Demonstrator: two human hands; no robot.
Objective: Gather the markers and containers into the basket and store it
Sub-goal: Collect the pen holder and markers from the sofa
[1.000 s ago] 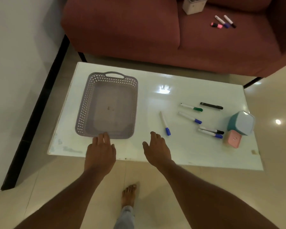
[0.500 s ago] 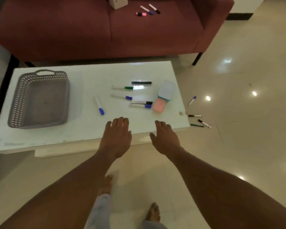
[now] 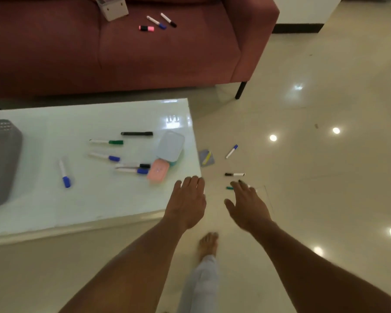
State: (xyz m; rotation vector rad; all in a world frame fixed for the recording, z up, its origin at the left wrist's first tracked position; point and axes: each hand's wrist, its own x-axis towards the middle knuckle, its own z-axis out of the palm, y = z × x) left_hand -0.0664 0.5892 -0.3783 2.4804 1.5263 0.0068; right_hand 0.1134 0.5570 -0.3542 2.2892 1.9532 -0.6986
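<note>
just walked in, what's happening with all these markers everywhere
A person is tidying up. Both hands are empty and open: the left hand over the white table's corner, the right hand reaching toward markers on the floor, near a green one. The grey basket holds nothing visible yet.

Empty hands [image 3: 186,204] over scattered markers [image 3: 234,174]

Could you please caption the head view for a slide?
Both empty hands, left and right, reach toward markers on the floor beside the table.
</note>
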